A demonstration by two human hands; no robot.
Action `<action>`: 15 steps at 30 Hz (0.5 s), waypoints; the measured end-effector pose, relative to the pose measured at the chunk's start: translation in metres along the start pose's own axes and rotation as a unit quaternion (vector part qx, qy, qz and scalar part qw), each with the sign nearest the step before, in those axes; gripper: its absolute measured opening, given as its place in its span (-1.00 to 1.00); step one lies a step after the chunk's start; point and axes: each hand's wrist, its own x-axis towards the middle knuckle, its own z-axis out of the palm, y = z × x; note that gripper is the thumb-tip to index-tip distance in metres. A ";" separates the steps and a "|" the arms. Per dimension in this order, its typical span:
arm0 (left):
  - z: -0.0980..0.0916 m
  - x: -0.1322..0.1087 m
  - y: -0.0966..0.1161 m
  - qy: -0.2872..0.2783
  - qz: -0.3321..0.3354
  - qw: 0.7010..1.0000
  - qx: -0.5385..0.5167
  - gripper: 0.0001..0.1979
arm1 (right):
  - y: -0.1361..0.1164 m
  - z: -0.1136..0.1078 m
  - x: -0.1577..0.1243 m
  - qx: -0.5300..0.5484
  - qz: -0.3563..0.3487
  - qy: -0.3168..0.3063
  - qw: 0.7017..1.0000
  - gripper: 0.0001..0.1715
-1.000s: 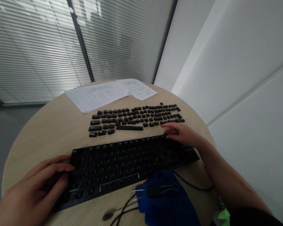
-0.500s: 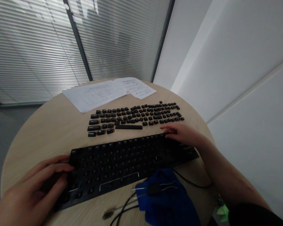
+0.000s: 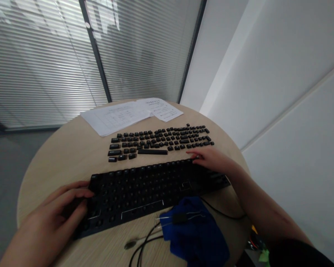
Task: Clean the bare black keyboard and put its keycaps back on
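Note:
A black keyboard [image 3: 144,187] lies at a slant on the table. Most of its key positions are bare, with a row of keycaps still along its far edge. My left hand [image 3: 58,209] grips the keyboard's left end, fingers over the edge and thumb on the near side. At the far edge toward the right, my right hand [image 3: 211,159] holds the keyboard between thumb and fingers, its index finger reaching past the edge; part of the grip is in shadow. Behind the keyboard, loose black keycaps [image 3: 161,139] lie in rows, with a long spacebar [image 3: 152,152] at the front.
In front of the keyboard lies a blue cloth [image 3: 200,237] with a wire keycap puller [image 3: 179,218] on it. A small brush [image 3: 130,244] and a black cable [image 3: 225,216] are close by. Printed papers [image 3: 119,116] rest at the table's [image 3: 52,155] far side.
The view has shifted slightly, so the table and everything on it appear a little displaced. Both hands keep the same places on the keyboard.

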 end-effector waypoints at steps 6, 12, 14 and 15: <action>0.000 0.000 0.003 -0.002 0.019 0.998 -0.058 -0.67 | 0.019 -0.028 0.011 -0.010 -0.039 0.082 0.996 -0.61; 0.003 0.000 0.000 0.014 0.021 0.997 -0.068 -0.69 | 0.064 -0.069 0.096 -0.126 0.121 0.076 0.982 -0.65; 0.003 0.000 0.000 0.014 0.025 0.997 -0.073 -0.69 | 0.080 -0.073 0.128 -0.149 0.152 0.056 0.975 -0.72; 0.003 0.000 0.001 0.017 0.029 0.997 -0.075 -0.70 | 0.087 -0.073 0.141 -0.158 0.165 0.041 0.973 -0.73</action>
